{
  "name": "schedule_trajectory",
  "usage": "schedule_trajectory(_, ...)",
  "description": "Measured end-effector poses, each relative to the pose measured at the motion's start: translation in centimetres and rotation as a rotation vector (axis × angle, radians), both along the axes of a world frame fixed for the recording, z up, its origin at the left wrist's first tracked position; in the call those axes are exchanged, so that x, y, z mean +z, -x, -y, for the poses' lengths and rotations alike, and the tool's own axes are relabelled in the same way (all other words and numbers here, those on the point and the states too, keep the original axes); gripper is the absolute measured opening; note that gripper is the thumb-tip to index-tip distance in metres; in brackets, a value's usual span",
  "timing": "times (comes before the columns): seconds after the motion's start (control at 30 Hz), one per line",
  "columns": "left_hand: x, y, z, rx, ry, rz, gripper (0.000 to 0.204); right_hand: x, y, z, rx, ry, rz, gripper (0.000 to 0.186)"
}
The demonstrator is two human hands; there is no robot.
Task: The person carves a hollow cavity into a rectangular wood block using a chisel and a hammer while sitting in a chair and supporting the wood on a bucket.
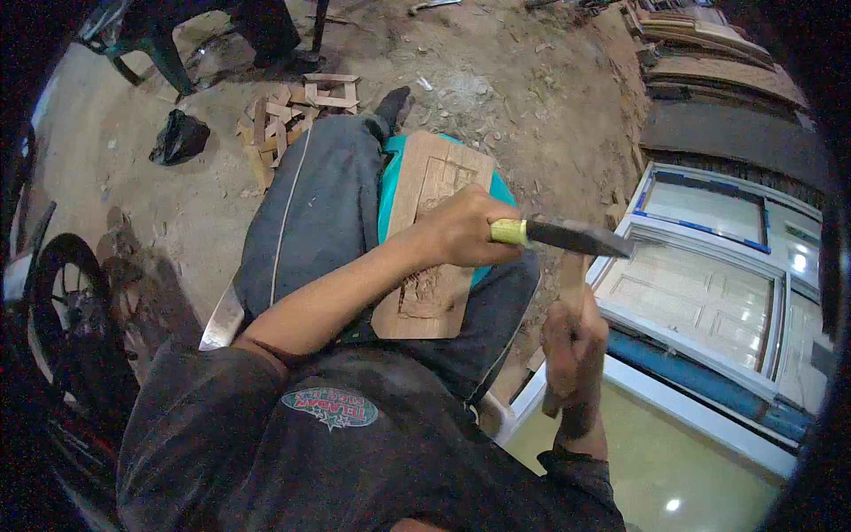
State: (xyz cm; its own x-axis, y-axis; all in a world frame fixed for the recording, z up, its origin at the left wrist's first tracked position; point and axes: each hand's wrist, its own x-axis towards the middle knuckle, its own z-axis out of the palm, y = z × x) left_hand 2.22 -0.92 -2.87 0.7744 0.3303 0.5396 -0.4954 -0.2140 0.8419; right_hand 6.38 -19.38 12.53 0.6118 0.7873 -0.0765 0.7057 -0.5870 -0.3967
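Observation:
Across my lap lies a wooden board (410, 182) with cut corners and a carved relief in its face. My left hand (470, 223) is closed over the middle of the board, around a chisel whose yellow handle end (507, 232) sticks out to the right. The chisel's blade is hidden by the hand. My right hand (574, 341) grips the wooden handle of a hammer. The dark hammer head (581, 238) lines up with the chisel's yellow end and appears to meet it. Under the board shows something teal (501, 193), partly covered.
White-framed window or door panels (700, 284) lean close on the right, below stacked boards (718, 84). Wood offcuts (279, 120) and a black plastic bag (180, 137) lie on the dirt floor. A dark chair (155, 53) stands far left, a wheel (66, 288) nearer.

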Motion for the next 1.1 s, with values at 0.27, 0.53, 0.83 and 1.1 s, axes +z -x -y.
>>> schedule_trajectory(0.27,-1.3,0.3,-0.5,0.114,0.27,-0.058,0.011,-5.0,0.6,2.2,-0.645,-0.472,-0.601,0.026)
schedule_trajectory(0.53,-2.1,1.4,-4.1,0.081,1.126,0.015,0.029,-12.6,1.0,4.4,-0.569,-0.27,-0.709,0.027)
schedule_trajectory(0.83,0.1,1.1,-2.8,0.16,0.989,0.078,0.033,-10.6,0.1,4.9,-0.455,-0.328,-0.662,0.027)
schedule_trajectory(1.1,0.3,-0.1,-1.2,0.169,0.832,0.03,0.025,-10.3,-0.5,5.8,-0.478,-0.296,-0.689,0.027)
